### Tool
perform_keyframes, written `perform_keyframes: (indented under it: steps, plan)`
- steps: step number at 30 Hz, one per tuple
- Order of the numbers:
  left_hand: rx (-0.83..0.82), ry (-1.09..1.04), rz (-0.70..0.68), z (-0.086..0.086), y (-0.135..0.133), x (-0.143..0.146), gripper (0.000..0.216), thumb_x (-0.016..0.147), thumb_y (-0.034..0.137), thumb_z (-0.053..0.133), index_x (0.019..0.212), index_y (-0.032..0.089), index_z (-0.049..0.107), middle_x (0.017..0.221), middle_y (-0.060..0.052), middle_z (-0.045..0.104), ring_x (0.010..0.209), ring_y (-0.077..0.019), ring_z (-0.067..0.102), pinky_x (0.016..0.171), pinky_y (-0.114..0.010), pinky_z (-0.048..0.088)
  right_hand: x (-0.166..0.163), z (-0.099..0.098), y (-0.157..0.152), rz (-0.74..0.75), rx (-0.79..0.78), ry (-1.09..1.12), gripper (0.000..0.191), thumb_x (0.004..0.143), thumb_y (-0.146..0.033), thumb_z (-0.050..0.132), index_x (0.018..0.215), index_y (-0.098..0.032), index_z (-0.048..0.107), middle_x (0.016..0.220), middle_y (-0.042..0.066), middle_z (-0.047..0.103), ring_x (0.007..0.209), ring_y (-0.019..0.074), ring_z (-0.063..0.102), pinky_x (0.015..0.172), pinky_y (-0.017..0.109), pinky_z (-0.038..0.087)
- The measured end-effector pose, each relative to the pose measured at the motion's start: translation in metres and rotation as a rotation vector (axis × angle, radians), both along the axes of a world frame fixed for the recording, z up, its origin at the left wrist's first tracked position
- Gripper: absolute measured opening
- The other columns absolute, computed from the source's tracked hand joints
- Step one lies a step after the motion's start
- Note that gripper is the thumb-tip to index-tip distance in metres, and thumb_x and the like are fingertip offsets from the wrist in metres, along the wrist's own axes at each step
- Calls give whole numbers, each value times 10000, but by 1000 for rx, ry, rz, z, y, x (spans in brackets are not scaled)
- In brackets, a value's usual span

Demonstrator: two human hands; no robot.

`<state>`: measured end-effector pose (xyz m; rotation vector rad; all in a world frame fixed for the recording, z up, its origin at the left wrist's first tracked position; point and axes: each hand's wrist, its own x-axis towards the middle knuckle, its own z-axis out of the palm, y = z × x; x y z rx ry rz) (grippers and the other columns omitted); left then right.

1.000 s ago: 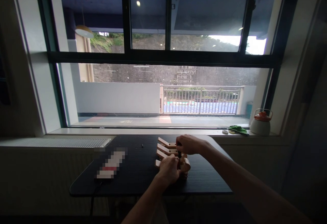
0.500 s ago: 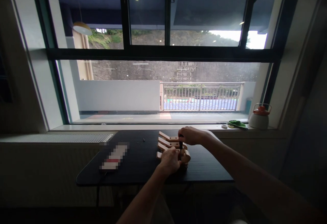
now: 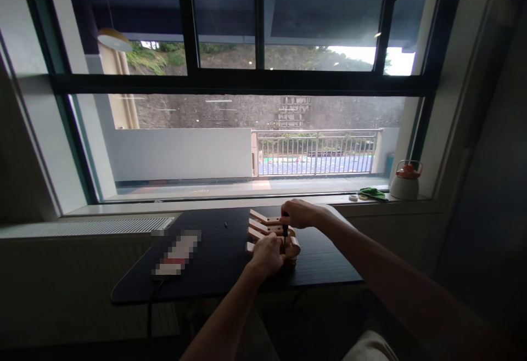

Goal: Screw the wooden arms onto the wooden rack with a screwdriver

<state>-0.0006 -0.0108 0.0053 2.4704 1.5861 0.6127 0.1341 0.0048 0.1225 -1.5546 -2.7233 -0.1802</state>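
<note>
Pressing down, the left hand (image 3: pixel 267 254) stays closed on the wooden pieces (image 3: pixel 262 223); the right hand (image 3: pixel 300 214) still grips the thin dark tool (image 3: pixel 285 233), hardly moved.

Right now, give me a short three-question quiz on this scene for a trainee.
1. True or false: the right hand holds a dark tool upright over the wooden assembly.
2. Where does the kettle stand? A: on the wooden assembly. B: on the windowsill. C: in the right hand.
3. Which hand grips the wooden assembly from the near side?
Key: 1 true; 2 B; 3 the left hand.
</note>
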Motion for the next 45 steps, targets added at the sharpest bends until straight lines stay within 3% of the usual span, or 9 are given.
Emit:
perform_keyframes:
  steps: [7,12,22,29,38,45]
  plan:
    - [-39,-17,-18,-1,3,0,193,734,332,637,871,206,690,937,-44,673,855,-216,622,696,-257,418,3,4,-6,27,19,10,308,832,-309,518,1081,-215,674,975,69,713,811,190,636,614,237,396]
    - [-42,-17,3,1,1,0,244,725,362,643,899,197,688,996,-61,669,870,-231,620,710,-270,427,0,8,-10,61,0,3,285,843,-221,486,1040,-212,692,952,56,720,813,169,632,642,224,394]
    - [-47,-39,-7,-5,5,-1,226,722,356,649,906,233,694,987,-47,668,911,-240,617,740,-276,431,-5,2,-12,-18,55,-21,286,877,-286,468,1023,-149,673,951,138,707,830,226,650,658,276,422]
    - [-38,-26,16,-3,4,0,249,715,374,660,893,203,691,978,-60,666,884,-230,614,699,-261,416,-4,4,-17,62,20,-16,233,844,-232,512,1017,-217,667,960,56,711,852,186,639,670,243,403]
    - [-46,-27,23,-3,3,0,237,715,390,668,876,217,689,986,-46,672,886,-226,617,696,-260,426,-1,-7,-13,8,74,17,284,887,-289,459,1003,-146,676,956,138,707,855,228,646,660,274,398]
    - [-30,-22,34,-4,3,-1,186,691,318,665,834,203,698,958,-49,674,857,-223,623,682,-267,429,2,0,-15,31,58,21,312,826,-294,526,1103,-224,651,939,84,714,814,219,648,609,257,383]
